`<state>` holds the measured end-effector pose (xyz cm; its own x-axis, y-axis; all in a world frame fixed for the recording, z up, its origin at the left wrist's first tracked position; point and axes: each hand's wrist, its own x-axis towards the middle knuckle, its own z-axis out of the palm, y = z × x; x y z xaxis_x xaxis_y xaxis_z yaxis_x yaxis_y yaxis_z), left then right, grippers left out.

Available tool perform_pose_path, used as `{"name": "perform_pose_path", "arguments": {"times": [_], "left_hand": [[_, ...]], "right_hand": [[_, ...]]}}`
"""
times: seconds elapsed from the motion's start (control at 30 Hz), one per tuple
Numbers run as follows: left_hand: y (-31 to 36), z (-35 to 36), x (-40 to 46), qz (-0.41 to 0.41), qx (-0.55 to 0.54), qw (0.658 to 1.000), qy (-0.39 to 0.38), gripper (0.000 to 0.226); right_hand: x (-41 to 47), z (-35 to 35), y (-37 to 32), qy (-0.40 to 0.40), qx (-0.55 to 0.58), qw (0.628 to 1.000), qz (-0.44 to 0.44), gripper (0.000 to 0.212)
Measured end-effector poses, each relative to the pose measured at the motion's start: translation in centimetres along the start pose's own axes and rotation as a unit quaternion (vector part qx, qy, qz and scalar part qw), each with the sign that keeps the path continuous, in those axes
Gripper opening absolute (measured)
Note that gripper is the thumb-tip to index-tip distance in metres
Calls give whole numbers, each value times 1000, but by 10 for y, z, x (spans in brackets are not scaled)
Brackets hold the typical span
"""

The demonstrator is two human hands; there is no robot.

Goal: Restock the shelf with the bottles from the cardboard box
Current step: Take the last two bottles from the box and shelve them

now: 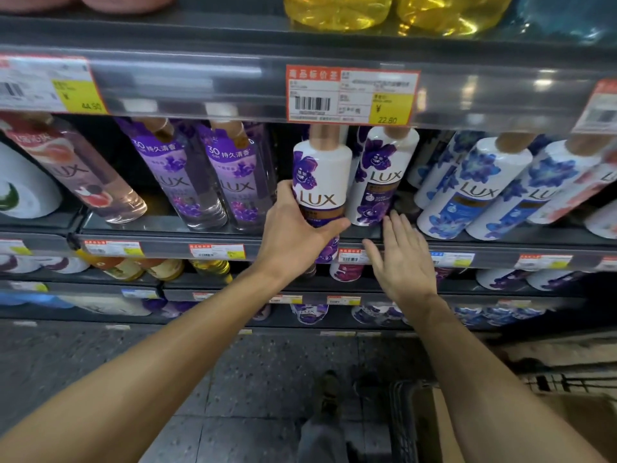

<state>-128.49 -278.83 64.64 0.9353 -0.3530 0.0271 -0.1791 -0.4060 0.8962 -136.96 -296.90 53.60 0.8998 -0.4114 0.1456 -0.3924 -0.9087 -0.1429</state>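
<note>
My left hand (297, 233) grips a white Lux bottle with purple flowers (322, 177) around its lower half, holding it upright at the front edge of the shelf (200, 248). Its cap reaches up behind the price strip. A second matching purple Lux bottle (379, 177) stands on the shelf just to its right. My right hand (400, 259) hovers flat with fingers spread, just below and to the right of that second bottle, holding nothing. The cardboard box (574, 426) shows at the bottom right, in a dark basket.
Clear purple and pink Lux bottles (230, 182) fill the shelf to the left, blue-flowered white ones (474, 192) to the right. The upper shelf's price strip (352, 95) overhangs the bottle tops. Lower shelves hold more bottles. My shoes stand on grey floor tiles.
</note>
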Motion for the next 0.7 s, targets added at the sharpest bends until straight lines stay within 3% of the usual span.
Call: {"name": "perform_pose_path", "arguments": {"times": [0.47, 0.7], "left_hand": [[-15, 32, 37, -5, -27, 995, 101, 66], [-23, 40, 38, 52, -3, 992, 112, 71]], "right_hand": [[0, -1, -6, -14, 3, 1000, 16, 75], [-1, -1, -3, -11, 10, 1000, 8, 74]]}}
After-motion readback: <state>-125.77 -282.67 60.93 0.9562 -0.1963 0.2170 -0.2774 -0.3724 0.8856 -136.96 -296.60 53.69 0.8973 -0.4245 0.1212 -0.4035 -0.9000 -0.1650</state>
